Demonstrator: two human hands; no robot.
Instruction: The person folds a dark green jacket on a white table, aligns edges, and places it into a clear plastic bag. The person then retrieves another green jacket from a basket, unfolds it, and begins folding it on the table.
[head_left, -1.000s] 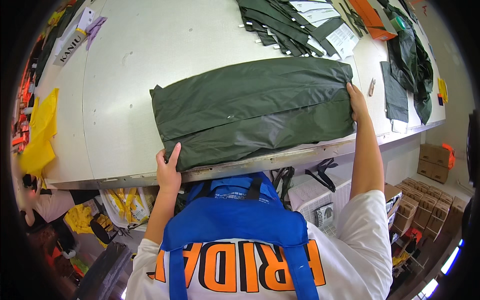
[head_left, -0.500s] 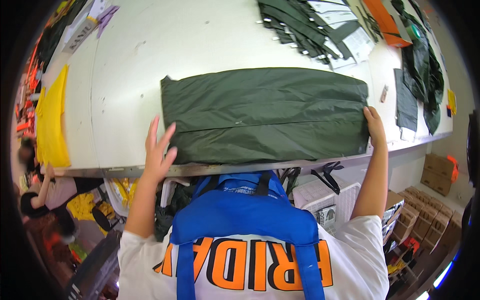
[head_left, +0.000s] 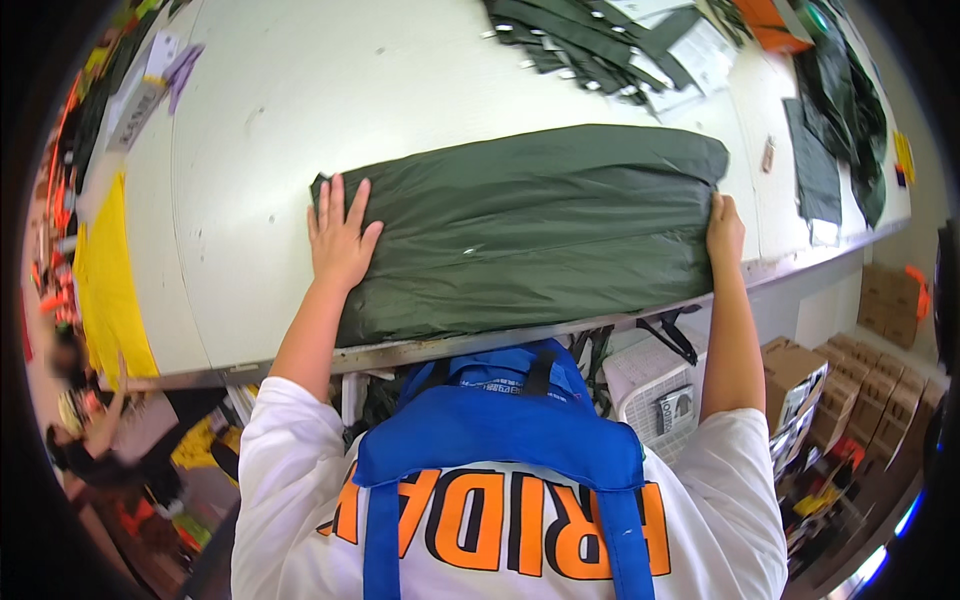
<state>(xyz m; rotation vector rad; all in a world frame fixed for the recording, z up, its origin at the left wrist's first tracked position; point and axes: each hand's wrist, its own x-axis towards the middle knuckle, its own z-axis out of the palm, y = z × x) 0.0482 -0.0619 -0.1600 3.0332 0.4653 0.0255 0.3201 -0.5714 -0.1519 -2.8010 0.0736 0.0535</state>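
Note:
A long dark green folded fabric piece (head_left: pixel 530 230), thin and wrinkled like a rain garment, lies along the table's near edge. My left hand (head_left: pixel 341 238) rests on its left end with the fingers apart and pointing away from me. At the opposite end, my right hand (head_left: pixel 725 232) has its fingers closed round the right edge of the fabric. The underside of that grip is hidden. A small pale mark shows near the middle of the cloth.
Dark green strips with white tags (head_left: pixel 580 50) are heaped at the back. Right of the fabric lie more dark green cloth (head_left: pixel 815 165) and an orange box (head_left: pixel 770 25). Yellow fabric (head_left: pixel 115 290) and a white box (head_left: pixel 140 95) are left. Below stand a white basket (head_left: pixel 650 375) and cartons (head_left: pixel 880 390).
My left hand has moved away from me and come down on the fabric's left end. My right hand has closed on the right edge, and the fabric's right end is pulled into creases.

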